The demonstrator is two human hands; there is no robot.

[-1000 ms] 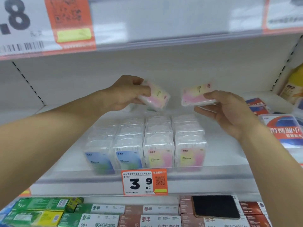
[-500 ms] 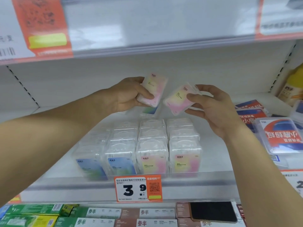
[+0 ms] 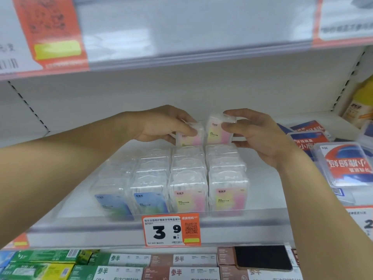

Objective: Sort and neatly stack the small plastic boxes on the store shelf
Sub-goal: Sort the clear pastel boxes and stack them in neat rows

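Clear small plastic boxes stand in tidy rows on the white shelf (image 3: 268,190); the front ones with blue labels (image 3: 150,201) are on the left, those with pink-yellow labels (image 3: 227,199) on the right. My left hand (image 3: 161,126) grips a pink-yellow box (image 3: 191,139), held low at the back of the third column. My right hand (image 3: 256,136) grips another pink-yellow box (image 3: 217,132) upright, just above the back of the fourth column. The two held boxes sit side by side, almost touching.
A price tag reading 3.9 (image 3: 171,230) hangs on the shelf's front rail. Larger red-and-blue packs (image 3: 347,166) lie to the right. A dark phone (image 3: 262,258) rests on toothpaste cartons (image 3: 113,267) below. The upper shelf's edge (image 3: 181,37) is close overhead.
Both hands have turned their boxes upright and lowered them toward the back of the two right columns, bringing the boxes side by side.
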